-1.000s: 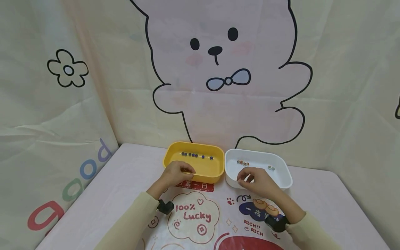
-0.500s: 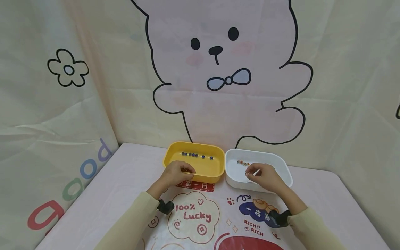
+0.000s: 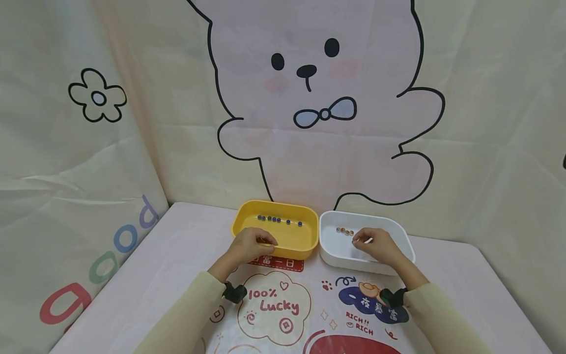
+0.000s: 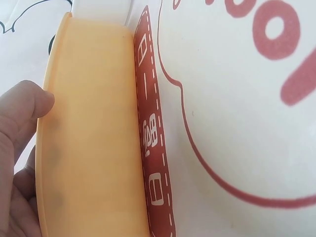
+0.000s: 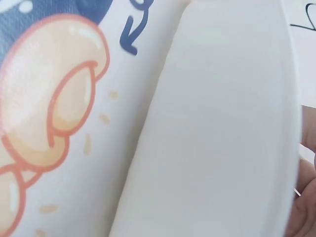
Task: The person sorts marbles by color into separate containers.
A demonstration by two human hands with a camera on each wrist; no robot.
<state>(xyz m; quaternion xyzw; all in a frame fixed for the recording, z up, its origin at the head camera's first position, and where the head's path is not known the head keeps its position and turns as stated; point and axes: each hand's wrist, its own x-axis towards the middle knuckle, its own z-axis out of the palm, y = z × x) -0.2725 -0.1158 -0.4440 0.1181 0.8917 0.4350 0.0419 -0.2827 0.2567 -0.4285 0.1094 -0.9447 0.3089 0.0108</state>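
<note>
My left hand (image 3: 247, 247) grips the near rim of the yellow tray (image 3: 296, 238). In the left wrist view the thumb (image 4: 39, 101) lies on the rim with fingers behind the wall. Dark blue marbles (image 3: 274, 220) lie in a loose row on the tray floor. Over the white tray (image 3: 336, 250) is my right hand (image 3: 381, 247), thumb and index finger pinching a tiny pale thing, apparently a marble (image 3: 354, 241). Left of those fingertips sits a short row of orange-and-clear marbles (image 3: 347, 233). The right wrist view shows the white tray's wall (image 5: 212, 118) hiding most of that hand.
Both trays stand side by side on a printed tablecloth (image 3: 274, 307), near its back edge. A cartoon-bear curtain (image 3: 318, 147) hangs behind the table, with more printed cloth (image 3: 79, 162) at the left.
My right hand has moved right and slightly away, from the white tray's near left rim to over its middle, now covering two marbles at the right. The left hand keeps its place.
</note>
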